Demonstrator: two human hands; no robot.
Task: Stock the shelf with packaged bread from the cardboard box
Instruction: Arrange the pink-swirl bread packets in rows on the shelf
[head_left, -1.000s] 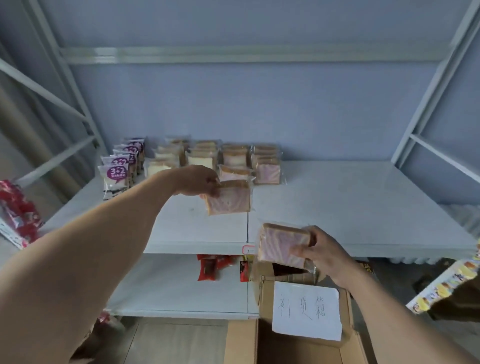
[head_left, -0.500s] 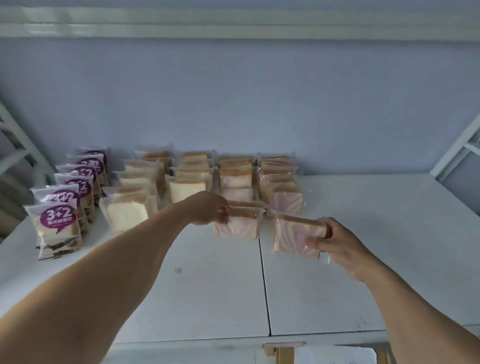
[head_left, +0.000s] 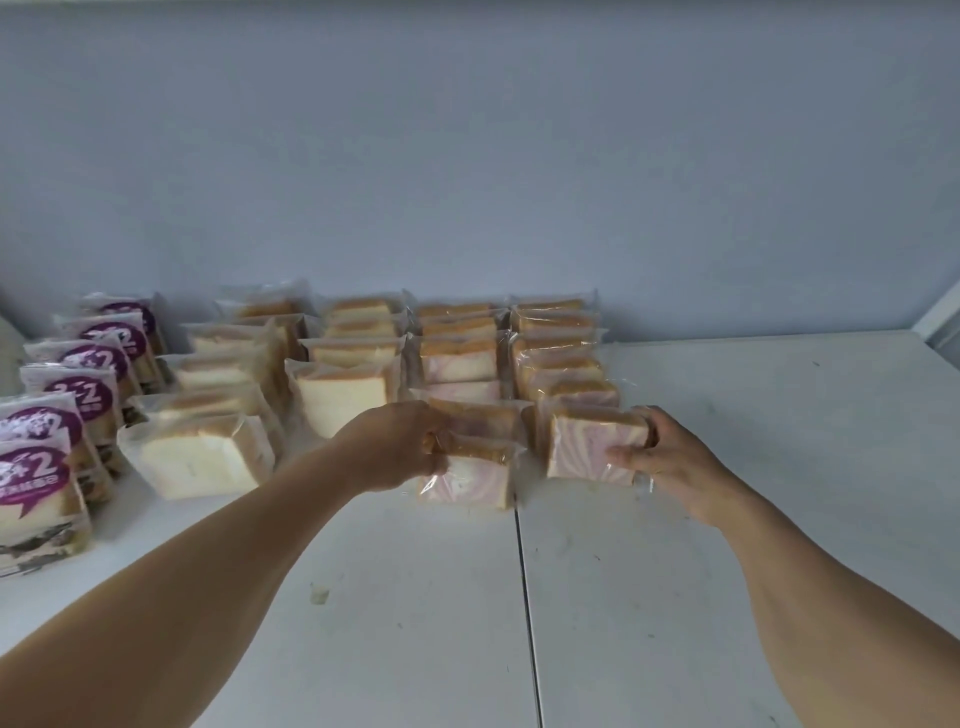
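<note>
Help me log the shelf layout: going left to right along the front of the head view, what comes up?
Purple-label packs → plain white bread pack → left hand gripping pink swirl pack → pink swirl pack in right hand → bare shelf.

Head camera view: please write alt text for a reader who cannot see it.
Two bare hands each set a wrapped pink-swirl bread pack, left hand and right hand, at the front of rows of packaged bread on a white shelf.

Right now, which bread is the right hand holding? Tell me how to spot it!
Look at the white shelf, at the rightmost row of wrapped bread. The pink-swirl bread pack stands at that row's front, gripped by the right hand. Only it has fingers around it there.
</note>
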